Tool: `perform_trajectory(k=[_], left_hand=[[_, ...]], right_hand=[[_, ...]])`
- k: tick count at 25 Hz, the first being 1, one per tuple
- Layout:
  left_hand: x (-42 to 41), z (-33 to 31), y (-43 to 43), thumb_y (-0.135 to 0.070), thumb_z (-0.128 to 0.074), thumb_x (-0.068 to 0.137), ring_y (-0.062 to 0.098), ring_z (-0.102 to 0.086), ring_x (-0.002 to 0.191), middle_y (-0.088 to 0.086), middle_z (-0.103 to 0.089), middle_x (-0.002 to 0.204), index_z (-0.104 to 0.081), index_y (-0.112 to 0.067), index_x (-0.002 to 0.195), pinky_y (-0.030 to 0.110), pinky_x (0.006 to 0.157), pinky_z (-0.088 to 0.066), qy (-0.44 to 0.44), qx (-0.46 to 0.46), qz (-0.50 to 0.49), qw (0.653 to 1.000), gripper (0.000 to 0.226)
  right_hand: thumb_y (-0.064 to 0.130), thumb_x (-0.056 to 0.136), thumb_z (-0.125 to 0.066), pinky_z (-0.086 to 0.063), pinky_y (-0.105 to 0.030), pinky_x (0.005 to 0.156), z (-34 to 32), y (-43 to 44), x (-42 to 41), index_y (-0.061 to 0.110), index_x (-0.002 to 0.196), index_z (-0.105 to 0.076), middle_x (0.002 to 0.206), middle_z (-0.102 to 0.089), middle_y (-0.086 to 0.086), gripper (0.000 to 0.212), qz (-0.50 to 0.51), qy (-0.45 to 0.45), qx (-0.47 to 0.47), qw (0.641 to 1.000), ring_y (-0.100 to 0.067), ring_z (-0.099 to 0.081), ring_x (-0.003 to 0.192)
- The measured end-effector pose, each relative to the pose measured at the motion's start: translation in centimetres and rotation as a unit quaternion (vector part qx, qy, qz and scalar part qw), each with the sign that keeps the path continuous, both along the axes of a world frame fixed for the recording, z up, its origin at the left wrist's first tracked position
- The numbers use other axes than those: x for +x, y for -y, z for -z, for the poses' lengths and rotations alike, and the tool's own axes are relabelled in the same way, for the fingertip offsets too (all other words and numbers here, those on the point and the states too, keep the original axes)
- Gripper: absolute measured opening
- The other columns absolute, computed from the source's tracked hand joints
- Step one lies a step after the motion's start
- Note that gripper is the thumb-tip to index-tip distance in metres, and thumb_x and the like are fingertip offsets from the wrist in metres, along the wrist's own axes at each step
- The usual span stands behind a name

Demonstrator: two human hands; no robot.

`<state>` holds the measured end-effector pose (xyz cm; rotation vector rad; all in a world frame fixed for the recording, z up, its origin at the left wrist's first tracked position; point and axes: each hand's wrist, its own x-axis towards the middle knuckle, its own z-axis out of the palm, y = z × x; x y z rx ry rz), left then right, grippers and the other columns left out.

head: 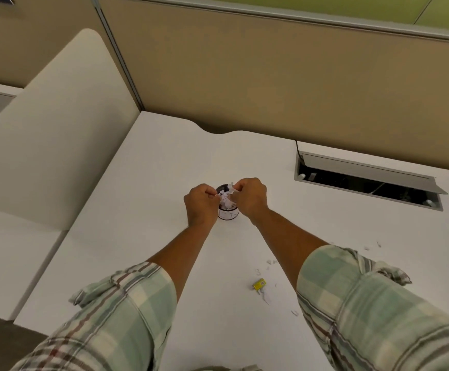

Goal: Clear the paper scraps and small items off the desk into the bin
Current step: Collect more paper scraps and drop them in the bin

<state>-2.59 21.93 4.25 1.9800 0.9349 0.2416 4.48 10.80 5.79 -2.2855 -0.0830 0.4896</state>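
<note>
Head view, looking down on a white laminate desk [164, 162] bounded at the rear by a tan fabric partition panel [271, 84].

Bin: a small round dark-rimmed bin with a white wall [228, 213] stands upright on the desk near its middle. White crumpled paper scraps [226, 200] fill its mouth and rise above the rim.

Left hand [201, 204]: positioned just left of the bin, at rim height. Fingers are curled inward, with thumb and forefinger pressed together on a small white scrap at the bin's left edge.

Right hand [250, 196]: positioned just right of the bin, at rim height. Fingers are curled, with the fingertips pinching a white paper piece above the bin's far right rim. Whether either hand touches the bin wall cannot be determined.

Both forearms are bare; rolled pale green plaid shirt sleeves [127, 303] cover the upper arms.

Remaining items on the desk: a small yellow rectangular item [259, 284] lies near the front, between the forearms and well apart from the bin. A white paper strip [266, 297] lies touching or just beside it. Small loose white paper bits [271, 262] lie scattered near the right forearm and further right.

A grey metal cable hatch with its lid raised [368, 180] sits recessed in the desk at the right rear.
</note>
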Motion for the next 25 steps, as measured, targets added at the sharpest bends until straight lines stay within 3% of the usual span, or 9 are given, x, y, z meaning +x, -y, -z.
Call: perform_trajectory(k=[4,7,11,14,17,22,25], left_hand=[[0.8,0.6,-0.6,-0.002,-0.073,0.079,0.021,-0.073,0.076,0.007,-0.077,0.085,-0.078,-0.006,0.089,0.024,0.068,-0.058,-0.018,0.009,0.036,0.999,0.012],[1.1,0.9,-0.5,0.002,-0.065,0.084,0.019,-0.071,0.077,0.009,-0.078,0.09,-0.079,-0.005,0.094,0.016,0.068,-0.05,-0.019,0.036,0.062,0.997,0.018],[1.1,1.0,-0.3,0.004,-0.061,0.087,0.02,-0.073,0.085,0.009,-0.078,0.095,-0.079,-0.005,0.098,0.017,0.072,-0.05,-0.016,0.042,0.06,0.997,0.022],[0.8,1.0,-0.5,0.003,-0.066,0.085,0.018,-0.073,0.079,0.005,-0.077,0.087,-0.078,-0.01,0.088,0.014,0.065,-0.051,-0.009,0.04,0.047,0.998,0.018],[0.2,0.8,-0.4,-0.002,-0.069,0.083,0.017,-0.072,0.075,0.004,-0.077,0.082,-0.077,-0.01,0.083,0.021,0.065,-0.057,0.004,0.034,0.051,0.998,0.012],[-1.5,0.7,2.2,-0.004,-0.062,0.087,0.017,-0.069,0.083,0.006,-0.076,0.088,-0.076,-0.007,0.088,0.005,0.065,-0.042,0.03,0.061,0.091,0.994,0.014],[-3.0,1.4,4.7,-0.005,-0.062,0.086,0.013,-0.063,0.079,0.004,-0.073,0.086,-0.074,-0.009,0.084,0.0,0.065,-0.038,0.036,0.073,0.108,0.991,0.013]], right_hand=[[0.009,0.084,-0.075,-0.051,-0.023,0.056,0.9,-1.0,0.7,0.01,0.084,-0.074,0.075,-0.066,0.0,0.002,-0.052,-0.018,-0.05,0.997,-0.018,-0.063,0.069],[0.008,0.087,-0.072,-0.057,-0.028,0.067,1.1,-0.8,0.8,0.009,0.094,-0.075,0.092,-0.073,-0.006,0.008,-0.108,0.006,-0.092,0.99,-0.021,-0.065,0.078],[-0.002,0.088,-0.061,-0.057,-0.031,0.076,0.9,-0.4,0.8,0.008,0.101,-0.075,0.105,-0.073,-0.008,0.021,-0.097,0.045,-0.088,0.99,-0.024,-0.067,0.089],[-0.006,0.087,-0.055,-0.056,-0.027,0.066,0.5,0.4,0.8,0.01,0.091,-0.075,0.092,-0.073,-0.005,0.026,-0.043,0.046,-0.049,0.997,-0.021,-0.068,0.082],[0.003,0.085,-0.068,-0.047,-0.018,0.055,0.3,1.6,0.5,0.015,0.078,-0.07,0.079,-0.069,0.002,0.015,-0.011,0.037,-0.02,0.999,-0.014,-0.064,0.071],[0.005,0.089,-0.061,-0.049,-0.02,0.067,1.0,5.1,-1.4,0.015,0.087,-0.074,0.09,-0.074,0.001,0.017,0.002,0.023,-0.002,1.0,-0.014,-0.065,0.08],[0.008,0.09,-0.06,-0.045,-0.016,0.063,1.8,8.0,-3.3,0.018,0.084,-0.072,0.086,-0.072,0.004,0.016,-0.001,0.022,-0.002,1.0,-0.013,-0.064,0.079]])
